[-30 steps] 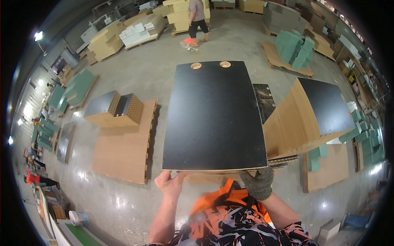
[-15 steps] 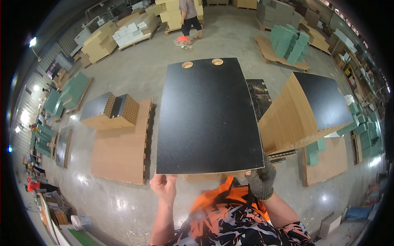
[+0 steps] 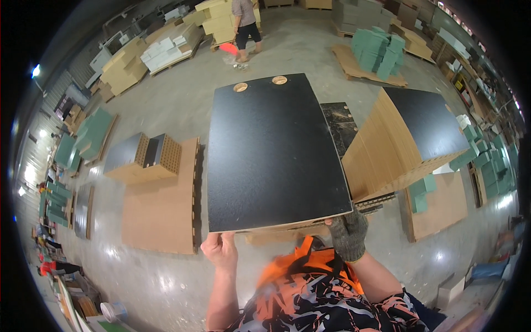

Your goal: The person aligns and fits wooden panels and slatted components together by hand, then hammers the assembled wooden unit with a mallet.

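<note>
A large black-faced panel [image 3: 276,160] lies level in front of me, with two round holes near its far edge. Under its near left corner, my bare left hand [image 3: 220,252] is closed on the edge, fingers curled. My right hand [image 3: 349,237], in a dark grey knit glove, grips the near right corner; part of its fingers is hidden beneath. Wood-coloured board shows in a thin wedge below the near edge. Just right of the panel stands a tall stack of boards [image 3: 381,149] with a black top and tan edges.
At the left, two short board stacks [image 3: 126,157] stand on a brown sheet-topped pallet [image 3: 157,216]. Green blocks [image 3: 379,52] sit on a pallet at the far right. A person [image 3: 246,27] walks at the back beside a red-orange object [image 3: 228,48]. A white bucket [image 3: 112,311] stands lower left.
The panel's near right corner has risen slightly with my right hand, and more wood-coloured edge shows beneath it. The whole view has shifted a little. The person at the back has changed stance.
</note>
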